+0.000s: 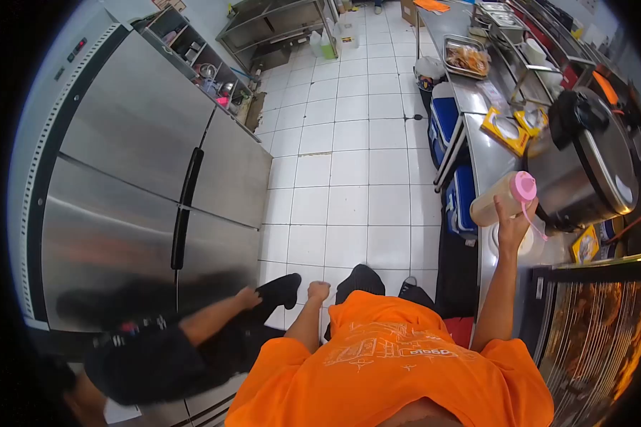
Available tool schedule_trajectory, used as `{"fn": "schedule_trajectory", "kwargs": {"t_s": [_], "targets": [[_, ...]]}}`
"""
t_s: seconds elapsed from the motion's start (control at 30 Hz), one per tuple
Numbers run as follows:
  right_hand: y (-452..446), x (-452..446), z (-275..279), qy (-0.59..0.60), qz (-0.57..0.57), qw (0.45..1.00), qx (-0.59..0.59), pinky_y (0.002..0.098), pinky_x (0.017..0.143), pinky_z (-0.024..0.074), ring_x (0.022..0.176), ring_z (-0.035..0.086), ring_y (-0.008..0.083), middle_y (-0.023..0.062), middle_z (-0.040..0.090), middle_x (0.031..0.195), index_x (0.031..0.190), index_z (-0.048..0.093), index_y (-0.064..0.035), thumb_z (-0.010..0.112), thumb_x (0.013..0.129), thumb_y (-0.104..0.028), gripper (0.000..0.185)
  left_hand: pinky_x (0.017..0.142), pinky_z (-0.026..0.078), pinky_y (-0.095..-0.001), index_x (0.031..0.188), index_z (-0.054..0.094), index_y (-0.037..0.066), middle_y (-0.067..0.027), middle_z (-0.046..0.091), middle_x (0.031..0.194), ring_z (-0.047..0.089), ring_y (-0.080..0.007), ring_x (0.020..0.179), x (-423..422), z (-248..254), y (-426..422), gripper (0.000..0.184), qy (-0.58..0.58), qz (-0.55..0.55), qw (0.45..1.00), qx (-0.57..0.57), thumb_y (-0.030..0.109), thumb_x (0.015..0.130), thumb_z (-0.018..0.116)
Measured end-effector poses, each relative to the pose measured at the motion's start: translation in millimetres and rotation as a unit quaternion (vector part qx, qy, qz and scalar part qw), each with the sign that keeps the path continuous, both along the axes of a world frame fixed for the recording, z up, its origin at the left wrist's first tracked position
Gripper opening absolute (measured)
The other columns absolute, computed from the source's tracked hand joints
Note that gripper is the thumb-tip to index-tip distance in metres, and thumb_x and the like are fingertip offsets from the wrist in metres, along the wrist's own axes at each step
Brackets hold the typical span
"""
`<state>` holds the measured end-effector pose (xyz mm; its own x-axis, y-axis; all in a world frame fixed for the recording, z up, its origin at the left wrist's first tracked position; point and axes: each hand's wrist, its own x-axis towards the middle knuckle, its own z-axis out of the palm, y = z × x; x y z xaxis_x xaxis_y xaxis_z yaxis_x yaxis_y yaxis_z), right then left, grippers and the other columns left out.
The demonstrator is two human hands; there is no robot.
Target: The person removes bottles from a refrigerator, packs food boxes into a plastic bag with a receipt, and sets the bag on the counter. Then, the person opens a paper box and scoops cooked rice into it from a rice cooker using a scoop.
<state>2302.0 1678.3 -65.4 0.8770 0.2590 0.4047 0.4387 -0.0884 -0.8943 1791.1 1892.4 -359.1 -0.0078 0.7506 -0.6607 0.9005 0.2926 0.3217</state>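
Bottle (497, 193): pale body, pink cap (524, 186) with a pink strap (535, 222) hanging from it. Located at the near right, over the edge of the steel table (493, 267); tilted, cap toward the cooker. Contact between bottle and table cannot be told from this angle.

Right grip (513, 226): wrapped around the bottle, holding it on the side toward the wearer.

Just behind the right grip: a round whitish item (525, 245), mostly hidden.

Beside the bottle, to its right: large steel cooker (584, 171) with a black handle across the lid. Two yellow packages (504, 132) lie on the table just beyond, near the cooker; a third yellow package (585, 245) is on its near side.

Farther along the table: metal tray (466, 58) of food. Below it: blue bins (461, 203).

Left grip (319, 290): curled into a loose fist over the white tiled floor (349, 199), well apart from the bottle; whether it encloses anything cannot be told.

Left side: second person in a black sleeve (146, 363), forearm forward, near the steel refrigerator (128, 121).
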Motion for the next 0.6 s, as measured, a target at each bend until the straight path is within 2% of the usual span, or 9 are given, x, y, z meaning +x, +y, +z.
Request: {"fn": "schedule_trajectory", "kwargs": {"t_s": [0.2,0.23,0.33,0.4,0.5,0.53,0.57,0.6], "targets": [[86.8,97.0,-51.6,-0.037,-0.117,0.992,0.000,0.0391,0.108,0.0351,0.121,0.051,0.0260,0.0151,0.054,0.126,0.128,0.048,0.0017,0.088,0.077,-0.017,0.068,0.100,0.050,-0.0414,0.107,0.075,0.001,-0.0226,0.069,0.119,0.065,-0.0359,0.115,49.8,-20.5,69.2,0.041,0.012,0.011,0.997,-0.069,0.031,0.079,0.074],[96.0,112.8,-65.2,-0.047,-0.150,0.987,-0.028,0.0393,0.108,0.0354,0.121,0.051,0.0262,0.0152,0.054,0.126,0.128,0.048,0.0017,0.088,0.076,-0.018,0.068,0.101,0.050,-0.0414,0.107,0.075,0.000,-0.0228,0.069,0.119,0.065,-0.0359,0.116,63.0,-27.7,88.4,0.042,0.004,0.012,0.997,-0.076,0.031,0.079,0.074],[119.2,130.3,-83.9,-0.067,-0.228,0.967,-0.089,0.0402,0.108,0.0362,0.120,0.052,0.0272,0.0159,0.054,0.126,0.129,0.048,0.0019,0.088,0.076,-0.019,0.069,0.099,0.051,-0.0411,0.108,0.074,-0.003,-0.0239,0.069,0.117,0.066,-0.0359,0.113,101.3,-42.3,153.5,0.042,-0.001,-0.076,0.994,-0.080,0.030,0.081,0.074],[153.6,139.6,-75.8,-0.073,-0.253,0.962,-0.076,0.0413,0.108,0.0367,0.121,0.052,0.0284,0.0171,0.054,0.128,0.130,0.048,0.0021,0.088,0.077,-0.019,0.069,0.098,0.051,-0.0410,0.108,0.074,-0.004,-0.0237,0.070,0.116,0.066,-0.0353,0.112,144.3,-50.6,222.7,0.042,-0.010,-0.116,0.991,-0.072,0.028,0.081,0.074],[225.7,143.8,-47.4,0.000,-0.191,0.979,-0.077,0.0416,0.109,0.0378,0.123,0.052,0.0284,0.0171,0.054,0.133,0.136,0.046,0.0026,0.085,0.079,-0.017,0.072,0.098,0.051,-0.0413,0.106,0.073,-0.004,-0.0249,0.070,0.114,0.067,-0.0366,0.111,195.6,-53.7,319.7,0.045,-0.007,-0.136,0.989,-0.064,0.033,0.082,0.073],[253.6,146.2,-39.3,0.017,-0.160,0.984,-0.076,0.0420,0.109,0.0380,0.124,0.052,0.0286,0.0177,0.054,0.135,0.139,0.044,0.0030,0.085,0.080,-0.018,0.074,0.099,0.051,-0.0422,0.106,0.073,-0.004,-0.0255,0.068,0.116,0.065,-0.0386,0.112,217.3,-55.3,357.9,0.047,0.009,-0.204,0.978,-0.032,0.036,0.082,0.070],[283.3,153.7,-40.2,0.003,-0.140,0.985,-0.099,0.0416,0.109,0.0380,0.124,0.052,0.0285,0.0177,0.054,0.135,0.140,0.044,0.0029,0.085,0.080,-0.018,0.075,0.101,0.049,-0.0453,0.107,0.073,-0.002,-0.0266,0.066,0.120,0.062,-0.0403,0.117,243.0,-48.9,396.9,0.050,0.020,-0.271,0.962,-0.032,0.041,0.084,0.060],[311.4,161.4,-45.8,-0.010,-0.120,0.985,-0.124,0.0412,0.109,0.0379,0.124,0.052,0.0284,0.0177,0.054,0.135,0.140,0.043,0.0029,0.085,0.080,-0.019,0.076,0.100,0.050,-0.0458,0.105,0.073,-0.001,-0.0268,0.066,0.119,0.063,-0.0408,0.115,268.3,-48.1,429.5,0.049,0.015,-0.229,0.973,-0.028,0.041,0.086,0.056]]}}
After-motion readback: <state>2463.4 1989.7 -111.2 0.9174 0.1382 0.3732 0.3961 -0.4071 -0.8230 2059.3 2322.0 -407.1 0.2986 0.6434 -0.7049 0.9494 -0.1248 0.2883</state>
